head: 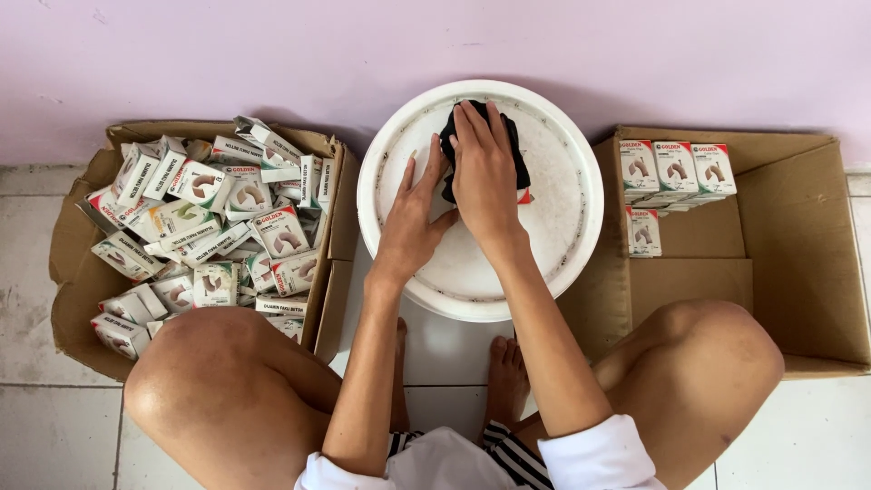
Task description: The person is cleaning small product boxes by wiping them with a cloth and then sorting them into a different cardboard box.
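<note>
White lid (pixel 553 236) | hands: right (pixel 485 172) presses black cloth (pixel 513 145); left (pixel 413 218) flat

A white short-sleeved top with rolled cuffs (pixel 599 454) is worn, with black-and-white striped cloth (pixel 513 454) at the waist; feet are bare.

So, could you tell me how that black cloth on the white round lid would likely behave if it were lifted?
The black cloth looks bunched under the right hand, so it would probably sag and droop. It seems thin, so likely light. On the smooth white lid it may slide readily when pushed.
</note>
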